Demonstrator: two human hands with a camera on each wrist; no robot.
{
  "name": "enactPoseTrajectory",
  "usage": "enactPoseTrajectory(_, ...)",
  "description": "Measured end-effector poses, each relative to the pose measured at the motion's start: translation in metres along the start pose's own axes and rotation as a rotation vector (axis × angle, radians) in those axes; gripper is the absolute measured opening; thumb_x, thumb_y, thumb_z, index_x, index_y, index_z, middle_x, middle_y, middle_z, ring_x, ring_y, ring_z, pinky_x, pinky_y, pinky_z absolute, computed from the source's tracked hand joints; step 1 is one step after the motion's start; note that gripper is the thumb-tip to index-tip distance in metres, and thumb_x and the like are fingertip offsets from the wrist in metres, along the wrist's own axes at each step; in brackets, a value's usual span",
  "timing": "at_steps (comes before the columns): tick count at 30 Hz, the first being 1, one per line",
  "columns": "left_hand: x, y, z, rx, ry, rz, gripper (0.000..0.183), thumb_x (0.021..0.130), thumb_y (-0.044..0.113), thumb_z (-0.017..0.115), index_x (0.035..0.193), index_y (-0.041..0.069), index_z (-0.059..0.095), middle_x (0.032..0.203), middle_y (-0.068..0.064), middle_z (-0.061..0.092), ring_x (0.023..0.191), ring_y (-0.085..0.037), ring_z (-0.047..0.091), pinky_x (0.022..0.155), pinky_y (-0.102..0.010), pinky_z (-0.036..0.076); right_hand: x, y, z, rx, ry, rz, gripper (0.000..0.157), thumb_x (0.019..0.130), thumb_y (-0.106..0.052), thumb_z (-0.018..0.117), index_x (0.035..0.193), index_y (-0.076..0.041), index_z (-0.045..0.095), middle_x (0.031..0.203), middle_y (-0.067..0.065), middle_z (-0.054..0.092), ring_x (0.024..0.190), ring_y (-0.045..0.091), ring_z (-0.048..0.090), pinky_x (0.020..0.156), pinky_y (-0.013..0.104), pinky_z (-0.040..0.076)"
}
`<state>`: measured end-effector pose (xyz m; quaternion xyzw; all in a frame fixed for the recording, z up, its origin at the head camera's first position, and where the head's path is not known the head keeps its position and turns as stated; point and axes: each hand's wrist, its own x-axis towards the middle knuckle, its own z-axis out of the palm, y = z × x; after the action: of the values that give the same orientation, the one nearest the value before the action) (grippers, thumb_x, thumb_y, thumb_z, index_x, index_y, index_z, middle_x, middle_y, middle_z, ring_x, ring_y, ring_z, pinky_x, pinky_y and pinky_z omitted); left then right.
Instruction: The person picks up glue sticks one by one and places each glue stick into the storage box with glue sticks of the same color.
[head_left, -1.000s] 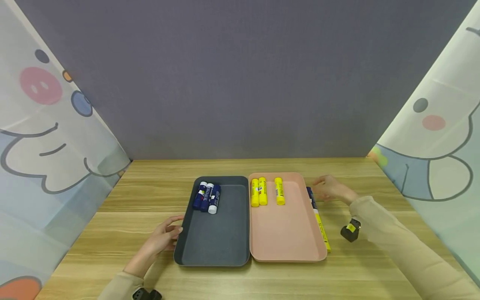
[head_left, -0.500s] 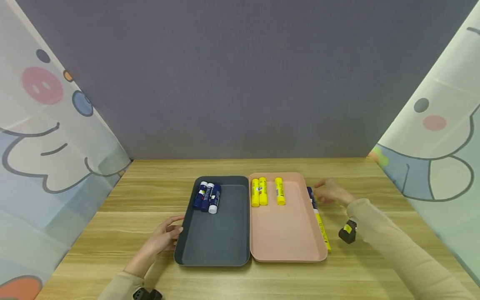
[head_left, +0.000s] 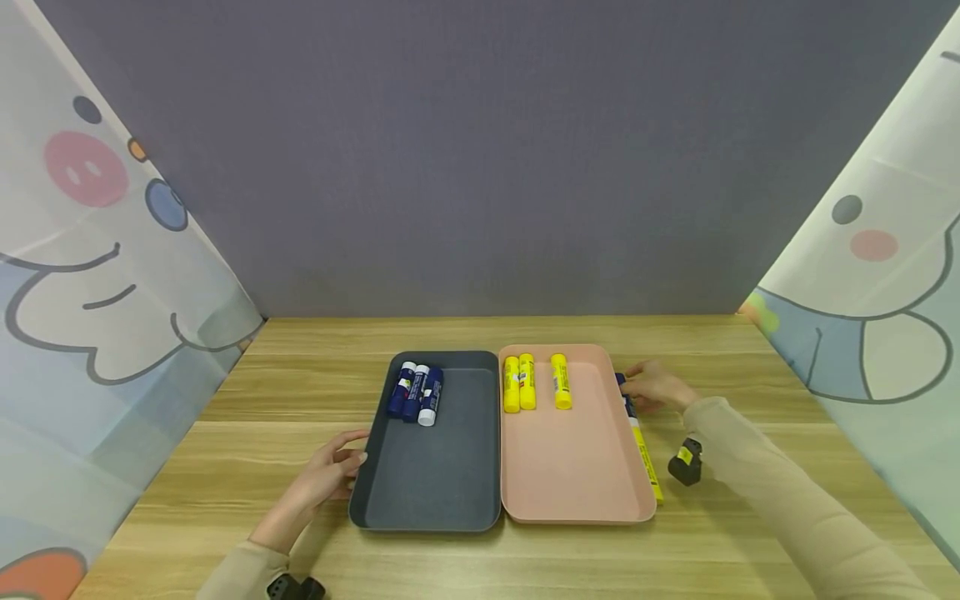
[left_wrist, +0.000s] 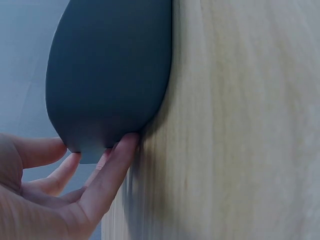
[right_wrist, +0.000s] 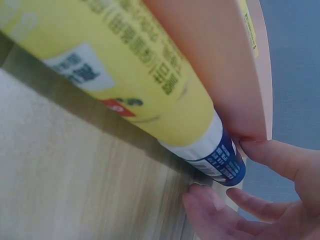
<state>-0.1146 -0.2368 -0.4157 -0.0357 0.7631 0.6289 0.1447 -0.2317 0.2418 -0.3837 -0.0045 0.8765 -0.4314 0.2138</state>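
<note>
My left hand (head_left: 324, 477) touches the outer left wall of the dark grey tray (head_left: 426, 492), thumb at the rim and fingers spread below it in the left wrist view. Beside the pink tray's (head_left: 577, 475) right wall, my right hand (head_left: 654, 387) is at the far end of a blue glue stick (right_wrist: 227, 162). Its thumb touches the tray wall; the other fingers lie below the stick's end, with a gap visible in the right wrist view. A yellow glue stick (right_wrist: 135, 75) lies in line with the blue one, nearer the person.
Three blue glue sticks (head_left: 412, 396) with white caps lie in the grey tray's far left corner. Three yellow glue sticks (head_left: 527, 383) lie in the far part of the pink tray. A grey panel (head_left: 495, 167) stands behind the wooden table (head_left: 315, 367), with printed curtains at both sides.
My right hand has moved slightly left and nearer, up to the end of the blue glue stick. My left hand and both trays have stayed in place.
</note>
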Motion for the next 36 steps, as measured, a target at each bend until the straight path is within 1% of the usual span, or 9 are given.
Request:
enactPoseTrajectory(3,0.0,0.0,0.0,-0.001,0.006,-0.004,0.046,0.09,0.006,0.046,0.133,-0.003,0.029,0.104,-0.017,0.054,0.075,-0.019,0.058,0.061,-0.038,0.051,0.001,0.0,0.002,-0.02,0.003,0.0,0.055,0.086,-0.01,0.052,0.125,0.021,0.028,0.071,0.005,0.058,0.061,0.013,0.056,0.066,0.036,0.051)
enactPoseTrajectory(5,0.001,0.0,0.0,0.003,0.003,-0.002,0.046,0.091,0.006,0.046,0.133,-0.003,0.029,0.104,-0.017,0.054,0.074,-0.019,0.058,0.061,-0.038,0.05,0.002,0.0,0.003,-0.027,0.013,0.008,0.054,0.086,-0.009,0.052,0.124,0.021,0.029,0.077,0.008,0.06,0.066,0.015,0.058,0.067,0.036,0.051)
enactPoseTrajectory(8,0.0,-0.001,0.0,0.006,0.007,-0.004,0.046,0.091,0.005,0.046,0.133,-0.003,0.029,0.104,-0.017,0.054,0.075,-0.019,0.058,0.061,-0.038,0.05,0.003,0.0,0.004,-0.026,0.019,0.018,0.053,0.086,-0.008,0.052,0.124,0.021,0.029,0.079,0.012,0.061,0.066,0.016,0.059,0.066,0.036,0.051)
enactPoseTrajectory(16,-0.001,0.001,0.001,-0.003,0.0,-0.006,0.047,0.091,0.006,0.046,0.133,-0.004,0.028,0.107,-0.02,0.051,0.076,-0.019,0.057,0.062,-0.038,0.05,0.008,0.005,0.006,0.01,0.027,0.045,0.054,0.085,-0.007,0.053,0.123,0.021,0.028,0.078,0.012,0.061,0.058,0.013,0.059,0.064,0.034,0.052)
enactPoseTrajectory(24,0.0,0.0,0.001,-0.008,0.0,-0.014,0.046,0.091,0.006,0.046,0.133,-0.003,0.029,0.105,-0.017,0.053,0.076,-0.019,0.058,0.062,-0.038,0.05,0.01,0.007,0.005,-0.033,0.052,0.041,0.052,0.083,-0.008,0.053,0.119,0.023,0.032,0.087,0.021,0.059,0.059,0.013,0.059,0.061,0.032,0.052)
enactPoseTrajectory(29,-0.001,0.0,0.001,-0.004,-0.006,-0.011,0.046,0.091,0.006,0.045,0.133,-0.004,0.027,0.108,-0.02,0.051,0.076,-0.02,0.058,0.063,-0.039,0.05,0.011,0.007,0.006,-0.037,0.061,0.035,0.051,0.083,-0.007,0.052,0.118,0.024,0.033,0.091,0.026,0.058,0.06,0.013,0.059,0.061,0.032,0.052)
enactPoseTrajectory(34,0.001,-0.004,-0.001,-0.006,-0.014,0.017,0.048,0.09,0.01,0.049,0.131,-0.003,0.03,0.105,-0.018,0.053,0.076,-0.019,0.058,0.062,-0.038,0.051,0.011,0.007,0.006,-0.019,0.062,0.037,0.053,0.083,-0.006,0.052,0.12,0.025,0.029,0.095,0.03,0.056,0.061,0.014,0.06,0.062,0.032,0.052)
enactPoseTrajectory(35,0.001,-0.006,-0.002,-0.01,-0.019,0.028,0.048,0.089,0.012,0.05,0.131,-0.003,0.031,0.104,-0.017,0.054,0.075,-0.019,0.059,0.062,-0.038,0.051,0.011,0.007,0.006,-0.013,0.062,0.042,0.053,0.084,-0.006,0.052,0.12,0.025,0.029,0.096,0.03,0.056,0.062,0.015,0.06,0.062,0.033,0.052)
enactPoseTrajectory(36,0.002,-0.008,-0.004,-0.025,-0.041,0.058,0.046,0.089,0.012,0.051,0.13,-0.001,0.034,0.102,-0.015,0.055,0.074,-0.018,0.059,0.061,-0.038,0.051,0.01,0.007,0.006,-0.005,0.058,0.042,0.053,0.084,-0.006,0.051,0.121,0.025,0.028,0.097,0.031,0.056,0.063,0.016,0.061,0.063,0.033,0.052)
